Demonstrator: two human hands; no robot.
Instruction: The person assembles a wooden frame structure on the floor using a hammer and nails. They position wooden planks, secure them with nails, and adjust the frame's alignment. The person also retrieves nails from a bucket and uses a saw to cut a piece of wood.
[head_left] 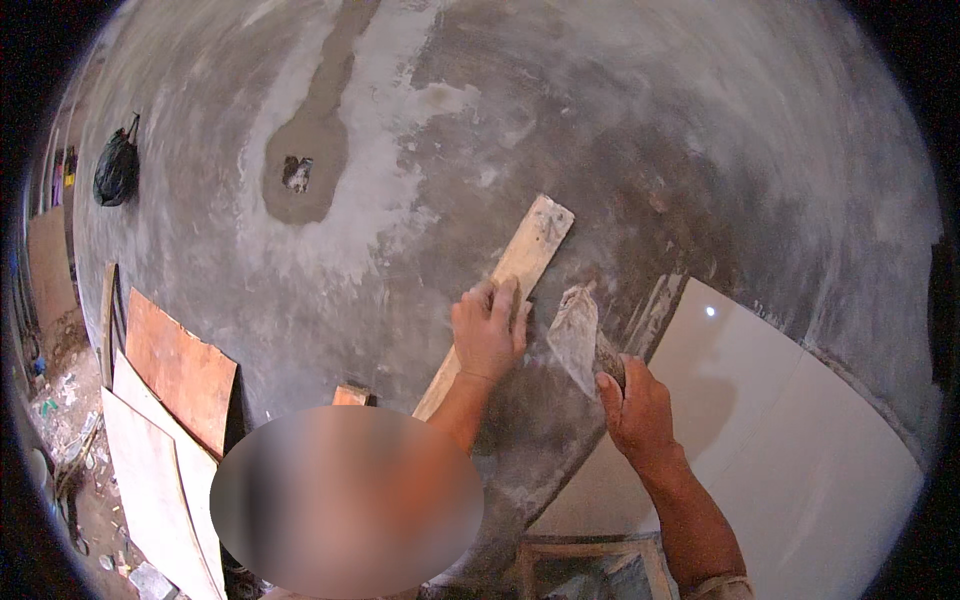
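Note:
Against a grey cement wall [680,110], my left hand [487,332] grips a long narrow wooden board [533,243], fingers over its face. The board slants up to the right; its upper end is smeared with cement, and its lower end runs behind a blurred patch. To the right of it, my right hand [638,408] is closed round the handle of a trowel [574,336]. Its cement-coated blade points up and to the left, close to the wall. Whether the blade touches the wall I cannot tell. Darker, damp-looking cement spreads around the board and trowel.
Pale glossy tiles [800,440] cover the lower right, above a wooden frame [592,550]. Plywood sheets [180,365] lean at the left, beside rubble [75,430]. A black bag [117,170] hangs on the wall; a small square hole [297,174] sits in a darker cement strip.

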